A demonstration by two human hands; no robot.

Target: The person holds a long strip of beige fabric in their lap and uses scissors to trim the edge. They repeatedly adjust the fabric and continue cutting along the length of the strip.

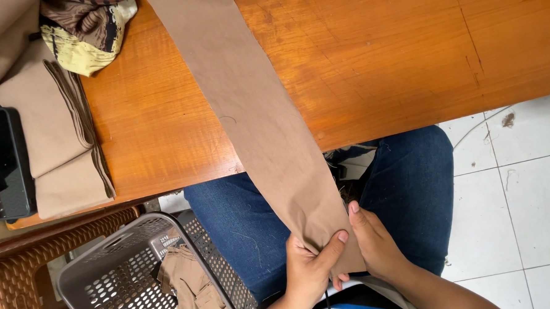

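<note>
Tan fabric strip [268, 130] runs down off the wooden table [376, 57] into the lap, so the near end is easy to work. Left hand [308, 267] pinches that end, thumb on top, and right hand [375, 243] grips its edge beside it. Folded tan pieces [58, 133] sit stacked at the table's left, grey plastic basket [101, 273] below with scraps in it.

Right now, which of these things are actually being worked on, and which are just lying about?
In hand:
- long tan cloth strip, pinched at its near end by the left hand and right hand

Lying about:
- stack of folded tan cloth
- patterned yellow-brown fabric
- grey perforated plastic basket
- orange wooden table
</note>
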